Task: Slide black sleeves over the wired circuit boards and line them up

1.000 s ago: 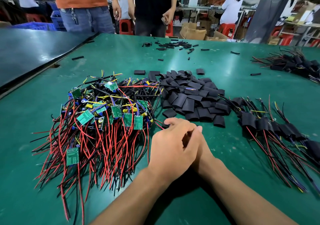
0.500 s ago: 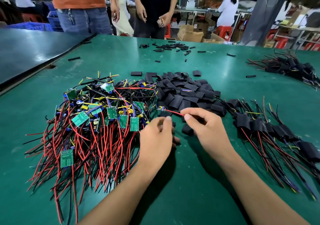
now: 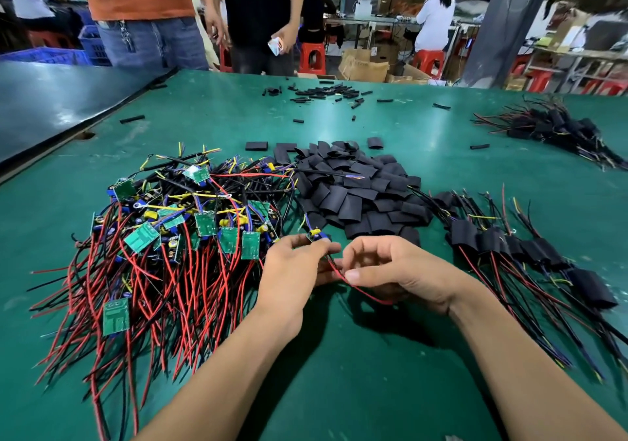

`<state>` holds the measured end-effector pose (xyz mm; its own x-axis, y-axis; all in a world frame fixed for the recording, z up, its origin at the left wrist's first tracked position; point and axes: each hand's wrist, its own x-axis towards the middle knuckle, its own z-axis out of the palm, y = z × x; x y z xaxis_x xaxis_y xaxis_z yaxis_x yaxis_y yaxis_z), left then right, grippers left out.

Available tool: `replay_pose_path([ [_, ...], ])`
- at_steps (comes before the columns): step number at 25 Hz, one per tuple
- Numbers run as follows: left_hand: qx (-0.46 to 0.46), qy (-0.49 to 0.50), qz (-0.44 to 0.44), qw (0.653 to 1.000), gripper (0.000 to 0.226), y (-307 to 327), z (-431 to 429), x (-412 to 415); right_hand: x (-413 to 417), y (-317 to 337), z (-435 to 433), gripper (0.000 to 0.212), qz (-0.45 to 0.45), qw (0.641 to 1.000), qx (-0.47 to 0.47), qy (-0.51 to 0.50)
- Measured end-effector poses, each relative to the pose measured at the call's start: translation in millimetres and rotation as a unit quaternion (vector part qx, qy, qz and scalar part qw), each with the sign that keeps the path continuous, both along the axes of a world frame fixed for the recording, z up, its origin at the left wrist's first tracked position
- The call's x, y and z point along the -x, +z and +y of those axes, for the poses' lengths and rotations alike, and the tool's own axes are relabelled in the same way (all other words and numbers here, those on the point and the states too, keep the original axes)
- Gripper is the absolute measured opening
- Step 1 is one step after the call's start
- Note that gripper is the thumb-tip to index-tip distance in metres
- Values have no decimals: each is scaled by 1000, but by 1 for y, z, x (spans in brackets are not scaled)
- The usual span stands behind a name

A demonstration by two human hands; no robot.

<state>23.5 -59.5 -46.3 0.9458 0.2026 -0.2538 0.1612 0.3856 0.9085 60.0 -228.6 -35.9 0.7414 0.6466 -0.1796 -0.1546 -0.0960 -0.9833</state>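
Note:
A tangled heap of green circuit boards (image 3: 176, 236) with red and black wires lies at the left of the green table (image 3: 373, 355). Behind my hands sits a pile of flat black sleeves (image 3: 360, 189). A row of sleeved boards (image 3: 509, 247) fans out at the right. My left hand (image 3: 292, 270) pinches one small wired board (image 3: 317, 235) at its fingertips. My right hand (image 3: 397, 270) pinches that board's red wire (image 3: 360, 289) between thumb and fingers, just right of the left hand.
Small black tube pieces (image 3: 326, 92) are scattered at the table's far side. Another bundle of sleeved boards (image 3: 557, 128) lies far right. Two people (image 3: 142, 15) stand at the far edge. A dark table (image 3: 51, 100) adjoins on the left.
My hands, clasped together a second ago, have separated. The left one picked a wired board out of the heap, and the right one moved from the sleeve pile's edge onto its red wire.

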Motion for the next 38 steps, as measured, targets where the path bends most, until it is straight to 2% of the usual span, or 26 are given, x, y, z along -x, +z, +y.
replay_pose_path([
  [1, 8, -23, 0, 1000, 17, 1, 1, 1, -2, -2, 1, 7, -24, 999, 6, -44],
  [2, 19, -49, -2, 999, 16, 2, 2, 2, -4, -6, 1, 8, -88, 989, 39, -109],
  [3, 31, -74, -5, 997, 14, 4, 3, 4, -7, -10, 1, 12, -183, 959, 103, -188],
  [4, 42, -97, -8, 994, 12, 5, 3, 5, -10, -14, 1, 14, -279, 908, 183, -251],
  [5, 50, -117, -10, 992, 11, 5, 4, 5, -11, -17, 1, 15, -344, 863, 259, -265],
  [6, 56, -139, -14, 989, 12, 5, 4, 6, -12, -18, 2, 22, -366, 840, 324, -237],
  [7, 63, -164, -19, 984, 16, 5, 2, 8, -11, -19, 2, 32, -362, 832, 372, -198],
  [10, 62, -235, -40, 969, 34, 5, -1, 11, -11, -19, 1, 39, -348, 827, 410, -166],
  [14, 13, -258, -69, 964, 33, 9, -3, 14, -11, -18, 2, 27, -331, 853, 343, -214],
  [18, -128, -198, -125, 964, 25, 6, -7, 18, -11, -16, 8, 19, -248, 901, 193, -298],
  [21, -129, -104, -155, 974, 27, 9, -8, 16, -11, -9, 9, 20, -87, 958, 61, -267],
  [23, -148, -16, -159, 976, 32, 10, -4, 12, -10, -3, 5, 27, 47, 978, -32, -203],
  [24, -172, 24, -153, 973, 33, 9, -2, 11, -10, -2, 2, 29, 88, 978, -64, -176],
  [26, -215, 75, -135, 964, 29, 8, 1, 9, -12, 0, -1, 35, 109, 971, -121, -176],
  [30, -227, 93, -133, 960, 21, 8, -2, 11, -15, 2, 1, 33, 117, 915, -280, -266],
  [32, -238, 48, -136, 961, 19, 8, -3, 13, -14, 2, 4, 34, 129, 908, -297, -268],
  [34, -267, -46, -133, 953, 33, 6, -2, 14, -14, 1, 5, 35, 149, 902, -313, -258],
  [36, -327, -140, -148, 923, 53, 2, -2, 16, -16, 2, 3, 32, 166, 888, -343, -256],
  [38, -345, -201, -186, 898, 70, 0, -2, 16, -18, 2, -1, 31, 186, 867, -379, -263],
])
